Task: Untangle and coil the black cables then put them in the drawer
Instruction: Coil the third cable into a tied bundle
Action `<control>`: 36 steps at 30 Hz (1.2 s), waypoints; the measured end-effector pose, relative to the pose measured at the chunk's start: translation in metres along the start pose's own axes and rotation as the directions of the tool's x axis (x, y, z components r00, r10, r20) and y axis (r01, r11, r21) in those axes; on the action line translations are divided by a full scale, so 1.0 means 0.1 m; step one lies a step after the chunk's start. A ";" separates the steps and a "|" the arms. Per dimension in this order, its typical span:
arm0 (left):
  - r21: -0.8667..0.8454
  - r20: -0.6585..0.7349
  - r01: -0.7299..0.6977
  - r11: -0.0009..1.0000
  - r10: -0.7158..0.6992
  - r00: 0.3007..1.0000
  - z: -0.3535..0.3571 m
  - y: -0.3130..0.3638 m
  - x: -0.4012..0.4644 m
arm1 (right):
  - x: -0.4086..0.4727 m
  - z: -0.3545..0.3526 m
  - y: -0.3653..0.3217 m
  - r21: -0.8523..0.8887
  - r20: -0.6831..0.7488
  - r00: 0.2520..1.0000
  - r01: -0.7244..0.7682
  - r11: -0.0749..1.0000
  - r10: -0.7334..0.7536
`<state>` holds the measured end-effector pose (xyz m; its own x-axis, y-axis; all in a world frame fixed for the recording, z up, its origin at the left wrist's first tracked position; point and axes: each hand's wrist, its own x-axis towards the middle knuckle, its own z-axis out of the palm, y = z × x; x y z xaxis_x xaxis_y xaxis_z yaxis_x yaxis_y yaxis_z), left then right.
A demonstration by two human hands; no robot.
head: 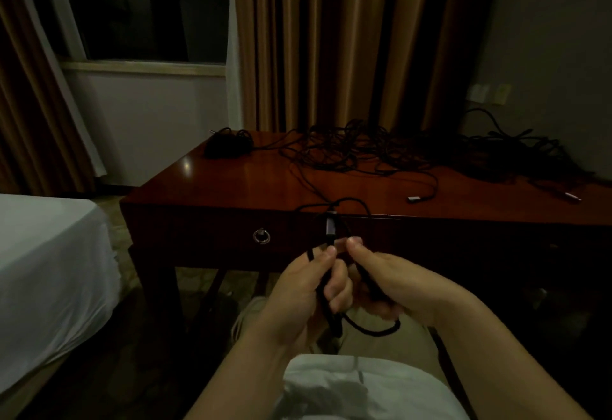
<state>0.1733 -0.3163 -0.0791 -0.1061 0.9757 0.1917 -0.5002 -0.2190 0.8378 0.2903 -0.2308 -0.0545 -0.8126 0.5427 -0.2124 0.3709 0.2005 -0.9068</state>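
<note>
between both hands (pixel 334 282), thin looped black cable (pixel 371 328)

Dim room, low light. Desk (pixel 231 181): dark reddish polished wood, glossy top with a small light reflection. Curtains (pixel 331 42): tan-brown, pleated, hanging behind the desk. Window (pixel 145 5): dark pane, pale sill below. Wall (pixel 159 115): pale under the window. Bed (pixel 43 270): white sheet, at left. Wall outlets (pixel 490 93): pale, at right.
</note>
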 end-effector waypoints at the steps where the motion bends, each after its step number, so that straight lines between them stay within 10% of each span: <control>1: 0.016 -0.033 0.018 1.000 -0.018 0.999 0.01 0.00 0.00 | 0.02 0.03 0.03 0.019 0.030 0.999 -0.012 1.000 0.011; 8: 0.405 -0.368 0.065 0.912 0.097 0.925 -0.17 0.12 0.07 | 0.06 0.12 0.28 -0.004 -0.127 0.989 0.069 0.998 -0.068; 13: -0.131 -0.307 0.000 0.991 -0.041 0.951 -0.05 0.16 0.07 | 0.12 0.28 0.32 -0.067 -0.278 0.955 0.085 0.994 -0.100; 17: -0.207 -0.553 -0.206 0.957 0.059 0.831 -0.07 0.27 0.20 | 0.12 0.43 0.39 -0.141 -0.273 0.961 0.013 0.990 -0.052; 20: 0.174 -0.706 -0.293 0.940 0.327 0.628 -0.23 0.39 0.28 | 0.06 0.43 0.38 -0.287 -0.209 0.971 0.053 0.956 -0.116; 23: 0.713 -0.575 -0.088 0.696 0.652 0.494 -0.42 0.43 0.30 | -0.04 0.36 0.25 -0.500 -0.191 0.963 0.073 0.863 -0.192; 29: 0.949 -0.308 0.235 0.210 0.465 0.830 -0.38 0.14 0.27 | -0.21 0.23 -0.18 -0.566 -0.169 0.863 0.310 0.764 -0.475; 36: 0.786 -0.186 0.140 0.603 0.015 0.982 -0.13 -0.03 0.18 | -0.11 0.16 -0.12 -0.338 -0.413 0.736 0.422 0.841 -0.536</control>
<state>0.1618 -0.2979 -0.0845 -0.2720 0.9565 0.1058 0.3590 -0.0011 0.9333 0.2874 -0.2515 -0.0471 -0.6112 0.6294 0.4799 0.1206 0.6733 -0.7295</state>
